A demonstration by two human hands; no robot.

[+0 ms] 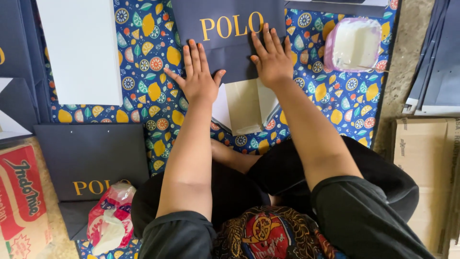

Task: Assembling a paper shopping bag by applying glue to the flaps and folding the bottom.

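Right now both hands lie flat, fingers spread, on a dark navy paper bag (225,52) that rests on a blue cloth (143,100) printed with lemons and citrus slices. The left hand (196,76) presses palm down on the bag's lower left part, its thumb pointing inward. The right hand (272,60) presses palm down on the lower right part, its fingertips reaching up near the gold lettering. Neither hand grips anything; both are open and simply bear on the paper.

Below the hands, the near end of the bag is folded open, showing pale inner flaps (244,105) that form a rough box shape between the two wrists. The person sits cross-legged on the floor in dark clothing, knees either side of the bag's near end.

To the left on the cloth lies a plain white sheet (79,48), well apart from the hands. Nearer the person on the left sits another flat navy bag (91,158) with gold lettering, and just beside it a crumpled red and white plastic bag (111,216). At the upper right stands a pinkish square tub (354,44) holding something white. A cardboard box (424,163) sits on the right, and a red printed carton (21,201) on the far left.
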